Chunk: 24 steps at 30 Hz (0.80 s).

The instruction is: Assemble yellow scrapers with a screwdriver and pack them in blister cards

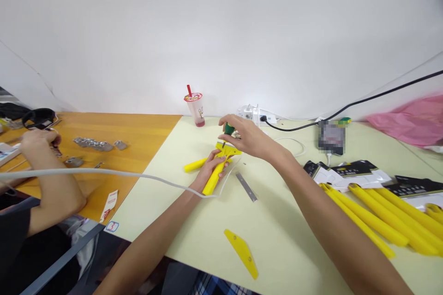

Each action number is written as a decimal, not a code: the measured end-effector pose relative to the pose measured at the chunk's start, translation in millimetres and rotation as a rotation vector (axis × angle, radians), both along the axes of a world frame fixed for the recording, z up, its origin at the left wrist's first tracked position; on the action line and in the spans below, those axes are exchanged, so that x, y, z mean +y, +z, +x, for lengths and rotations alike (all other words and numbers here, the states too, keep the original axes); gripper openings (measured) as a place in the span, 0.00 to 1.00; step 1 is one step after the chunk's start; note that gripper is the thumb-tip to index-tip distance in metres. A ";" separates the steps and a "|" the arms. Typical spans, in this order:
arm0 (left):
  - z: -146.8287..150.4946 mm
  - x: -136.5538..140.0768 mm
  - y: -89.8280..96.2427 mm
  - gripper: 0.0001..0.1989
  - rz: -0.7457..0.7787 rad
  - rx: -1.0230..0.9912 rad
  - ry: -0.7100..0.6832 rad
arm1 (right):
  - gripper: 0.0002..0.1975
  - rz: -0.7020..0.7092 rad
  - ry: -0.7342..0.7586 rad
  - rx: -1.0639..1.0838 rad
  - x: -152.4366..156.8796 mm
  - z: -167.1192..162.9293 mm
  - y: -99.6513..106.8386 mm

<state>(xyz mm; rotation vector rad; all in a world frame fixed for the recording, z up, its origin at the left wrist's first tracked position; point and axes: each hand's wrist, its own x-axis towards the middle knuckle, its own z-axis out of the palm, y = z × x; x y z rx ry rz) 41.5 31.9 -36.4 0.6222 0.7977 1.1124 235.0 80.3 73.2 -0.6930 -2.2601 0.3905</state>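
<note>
One left hand (pixel 208 169): curled round yellow plastic T-shaped tool (pixel 213 180), apparently bracing it
Right hand (pixel 246 137): curled round green-handled screwdriver (pixel 228 129), pointed down

Two hands of one person, a left hand (pixel 210 167) and a right hand (pixel 247 136), meet mid-scene over one green-handled screwdriver (pixel 229 128), one T-headed yellow tool (pixel 212 182) and one further yellow handle (pixel 194 165). Nearer lie one metal strip (pixel 247 187) and one yellow plate (pixel 241 252) bearing two fasteners. At far center stands one cup (pixel 196 109) with one red straw (pixel 188 90). At right: at least five yellow tubes (pixel 391 219), at least three black-and-white packets (pixel 368 170) and one pink bag (pixel 411 119). At left, one hand of a co-worker (pixel 39 140) shows near metal pieces (pixel 93 143) too crowded to count. Two surfaces, one pale (pixel 284 249), one wooden (pixel 138 133), carry everything.
</note>
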 end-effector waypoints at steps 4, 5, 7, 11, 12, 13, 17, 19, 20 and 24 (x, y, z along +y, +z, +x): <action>-0.9 1.1 0.2 0.34 -0.032 -0.050 0.026 | 0.18 -0.066 0.046 -0.004 -3.3 -0.6 -1.6; -1.6 1.1 -0.3 0.34 -0.028 -0.059 0.028 | 0.19 -0.091 0.058 0.001 -4.1 -1.8 -1.9; -3.1 0.7 -1.6 0.34 -0.018 -0.074 0.029 | 0.18 -0.098 0.058 0.012 -5.4 -5.3 -2.1; -4.3 -0.9 -3.6 0.32 -0.019 -0.078 0.021 | 0.10 -0.003 0.015 -0.018 -7.2 -10.8 0.2; -4.2 -1.0 -3.8 0.32 -0.020 -0.075 0.019 | 0.10 0.005 0.012 -0.027 -7.8 -10.9 1.2; -4.1 -0.8 -3.9 0.32 -0.021 -0.073 0.014 | 0.11 0.004 0.014 -0.036 -8.4 -10.4 2.4; -4.4 0.0 -3.3 0.32 -0.029 -0.094 0.002 | 0.15 -0.078 0.035 -0.041 -9.2 -6.5 5.0; -4.3 -1.0 -2.1 0.33 -0.038 -0.110 0.001 | 0.13 -0.101 0.036 -0.023 -7.8 -5.6 4.3; -4.1 -1.9 -1.3 0.33 -0.040 -0.119 -0.001 | 0.12 -0.096 0.038 -0.014 -6.8 -5.7 3.6; -2.9 -6.4 1.1 0.34 -0.048 -0.157 -0.022 | 0.11 -0.063 0.039 -0.007 -4.4 -7.6 2.1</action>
